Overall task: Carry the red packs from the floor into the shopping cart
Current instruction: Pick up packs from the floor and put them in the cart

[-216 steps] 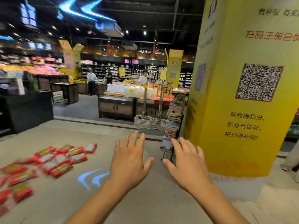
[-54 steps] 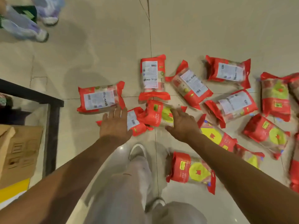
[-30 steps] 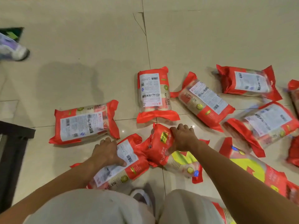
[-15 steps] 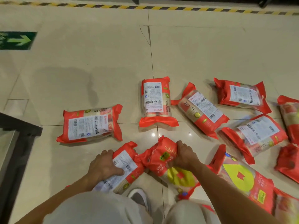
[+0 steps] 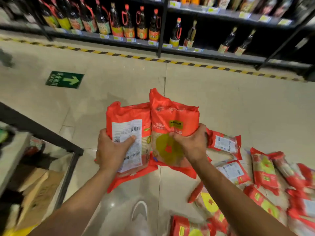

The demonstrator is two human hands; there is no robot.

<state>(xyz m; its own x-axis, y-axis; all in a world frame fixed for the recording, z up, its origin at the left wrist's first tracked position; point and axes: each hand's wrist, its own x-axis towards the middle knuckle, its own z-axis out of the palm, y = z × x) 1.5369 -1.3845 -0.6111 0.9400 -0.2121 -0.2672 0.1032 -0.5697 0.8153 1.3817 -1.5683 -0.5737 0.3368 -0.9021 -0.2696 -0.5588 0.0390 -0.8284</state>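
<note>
Red packs (image 5: 265,174) on tiled floor (image 5: 221,103), bottle shelves (image 5: 153,24) behind

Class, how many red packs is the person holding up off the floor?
2: one pack with white label in the left hand, one pack with yellow circle in the right hand, side by side.

Floor (image 5: 119,86): pale glossy tiles. Green arrow sticker (image 5: 64,79) stuck flat on it, far left. Yellow-black hazard tape (image 5: 153,59) runs across, beyond the sticker, along the shelf foot. Red packs (image 5: 265,172) lie scattered well right of the sticker, some overlapping. One shoe tip (image 5: 139,210) nearer the camera.
</note>
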